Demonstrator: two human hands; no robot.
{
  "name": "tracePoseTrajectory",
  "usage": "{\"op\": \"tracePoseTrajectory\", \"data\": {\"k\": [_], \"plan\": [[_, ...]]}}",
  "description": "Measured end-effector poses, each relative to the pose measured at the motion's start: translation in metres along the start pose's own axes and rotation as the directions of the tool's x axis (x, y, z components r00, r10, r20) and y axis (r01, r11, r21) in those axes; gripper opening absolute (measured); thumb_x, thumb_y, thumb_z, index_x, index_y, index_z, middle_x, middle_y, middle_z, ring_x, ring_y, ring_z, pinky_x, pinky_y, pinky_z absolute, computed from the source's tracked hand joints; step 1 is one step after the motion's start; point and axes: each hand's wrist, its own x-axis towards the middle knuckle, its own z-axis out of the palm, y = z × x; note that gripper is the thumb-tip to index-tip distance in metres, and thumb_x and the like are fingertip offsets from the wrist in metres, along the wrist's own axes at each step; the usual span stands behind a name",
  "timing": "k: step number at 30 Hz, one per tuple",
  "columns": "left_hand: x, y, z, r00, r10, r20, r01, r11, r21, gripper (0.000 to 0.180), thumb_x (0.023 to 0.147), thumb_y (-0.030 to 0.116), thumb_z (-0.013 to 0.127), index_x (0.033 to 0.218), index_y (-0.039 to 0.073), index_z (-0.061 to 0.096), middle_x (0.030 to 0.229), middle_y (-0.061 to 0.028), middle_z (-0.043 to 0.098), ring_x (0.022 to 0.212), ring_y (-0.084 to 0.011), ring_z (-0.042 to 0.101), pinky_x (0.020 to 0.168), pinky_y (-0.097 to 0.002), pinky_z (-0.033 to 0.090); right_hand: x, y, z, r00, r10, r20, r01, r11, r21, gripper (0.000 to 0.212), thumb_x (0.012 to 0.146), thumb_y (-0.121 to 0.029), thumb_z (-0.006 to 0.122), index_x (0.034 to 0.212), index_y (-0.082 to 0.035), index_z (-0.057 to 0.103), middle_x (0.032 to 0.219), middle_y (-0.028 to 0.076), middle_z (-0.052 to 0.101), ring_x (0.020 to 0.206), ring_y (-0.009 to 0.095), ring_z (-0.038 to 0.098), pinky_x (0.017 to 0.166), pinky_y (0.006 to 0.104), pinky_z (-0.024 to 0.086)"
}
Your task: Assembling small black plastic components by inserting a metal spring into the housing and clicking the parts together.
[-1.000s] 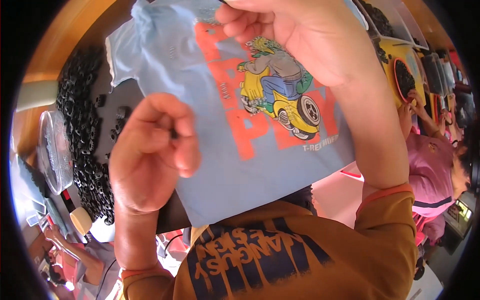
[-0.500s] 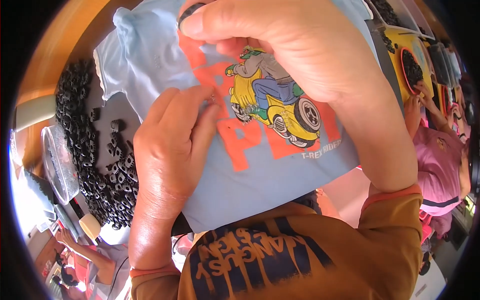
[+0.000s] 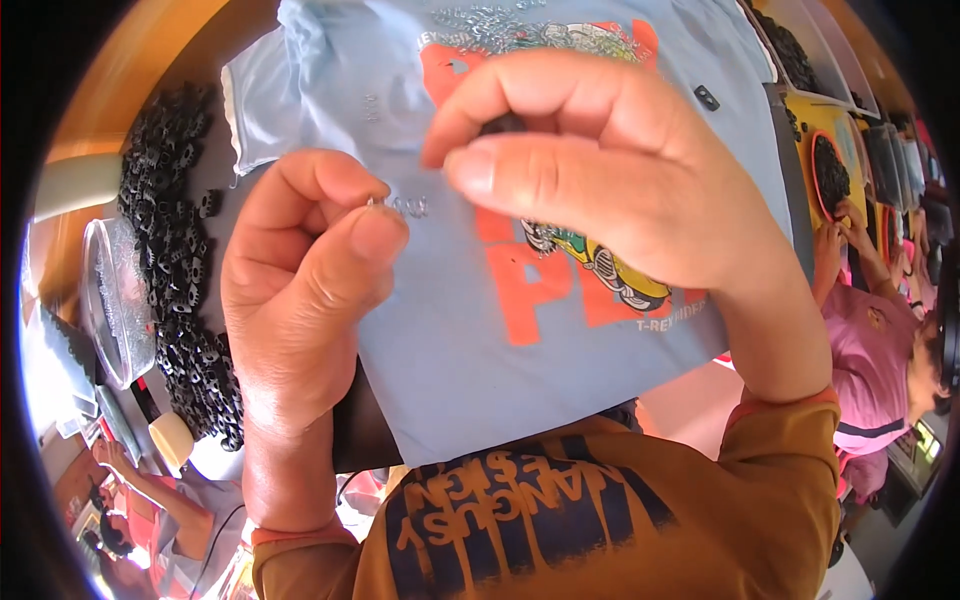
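My left hand [image 3: 310,250] pinches a small metal spring [image 3: 378,202] between thumb and forefinger, with more of the thin coiled wire [image 3: 411,207] beside the fingertips. Close by on the right, my right hand [image 3: 600,165] is curled over the cloth, thumb below the fingers. A small black plastic piece [image 3: 503,124] shows partly inside its grip; the fingers hide the rest. Under both hands lies a light blue printed T-shirt [image 3: 430,370]. A heap of small metal springs [image 3: 490,28] rests on its far part, and a single black piece [image 3: 707,97] lies to the right.
Many small black toothed plastic pieces [image 3: 170,270] are heaped along the left of the work surface. A clear tub [image 3: 118,300] stands beyond them. At right, a yellow surface [image 3: 800,150] carries a red-rimmed tray [image 3: 820,140] of black parts. People sit at both sides.
My right hand has drawn back toward me from the far side, uncovering the spring heap and a black piece. My left hand has turned and lifted, showing the spring in its pinch.
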Motion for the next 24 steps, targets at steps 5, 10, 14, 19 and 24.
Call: {"op": "tracePoseTrajectory", "data": {"k": [5, 10, 14, 19, 24], "plan": [[-0.0017, -0.0035, 0.0035, 0.999, 0.045, -0.005, -0.045, 0.998, 0.034, 0.021, 0.086, 0.008, 0.07, 0.103, 0.003, 0.058, 0.078, 0.0053, 0.055, 0.066, -0.0005, 0.043, 0.06, -0.0153, 0.033, -0.0091, 0.0059, 0.0054, 0.993, 0.01, 0.122, -0.033, 0.981, 0.19, 0.017, 0.089, -0.016, 0.061, 0.094, 0.0, 0.064, 0.064, -0.001, 0.054, 0.053, 0.005, 0.051, 0.047, 0.0221, 0.039], [-0.0026, -0.0028, 0.0068, 0.995, 0.092, -0.037, -0.084, 0.982, 0.168, 0.022, 0.087, 0.005, 0.068, 0.106, 0.0, 0.059, 0.08, 0.0053, 0.055, 0.072, -0.0008, 0.045, 0.066, -0.0153, 0.035, -0.008, 0.0028, 0.0019, 0.992, 0.044, 0.122, -0.062, 0.987, 0.15, 0.014, 0.091, -0.01, 0.062, 0.098, 0.003, 0.062, 0.074, -0.002, 0.055, 0.066, 0.002, 0.049, 0.054, 0.0194, 0.037], [-0.0047, -0.0001, 0.0085, 0.988, 0.156, -0.012, -0.14, 0.917, 0.373, 0.021, 0.087, 0.005, 0.068, 0.106, 0.0, 0.06, 0.08, 0.0054, 0.054, 0.072, -0.0007, 0.045, 0.066, -0.0156, 0.035, -0.0063, 0.0048, 0.0023, 0.996, 0.008, 0.092, -0.025, 0.983, 0.181, 0.013, 0.091, -0.009, 0.062, 0.097, 0.002, 0.062, 0.074, -0.002, 0.056, 0.066, 0.002, 0.049, 0.056, 0.0188, 0.037], [-0.0044, 0.001, 0.0084, 0.999, 0.03, -0.04, -0.018, 0.961, 0.276, 0.018, 0.087, 0.007, 0.068, 0.102, 0.001, 0.061, 0.079, 0.0055, 0.055, 0.071, -0.0007, 0.045, 0.063, -0.0157, 0.035, -0.0095, 0.0062, 0.002, 0.995, -0.088, 0.055, 0.089, 0.996, -0.016, 0.01, 0.089, -0.008, 0.063, 0.095, 0.001, 0.063, 0.077, -0.001, 0.057, 0.067, 0.002, 0.049, 0.058, 0.019, 0.038], [-0.0019, 0.0008, 0.0044, 0.996, -0.089, -0.003, 0.089, 0.994, 0.065, 0.019, 0.087, 0.011, 0.066, 0.101, 0.001, 0.059, 0.076, 0.0053, 0.054, 0.06, -0.001, 0.041, 0.052, -0.0167, 0.029, -0.0086, 0.0056, 0.0032, 0.981, -0.187, 0.049, 0.191, 0.975, -0.109, 0.008, 0.086, -0.006, 0.066, 0.092, -0.001, 0.064, 0.08, -0.001, 0.06, 0.07, 0.004, 0.052, 0.061, 0.0204, 0.04]]}}
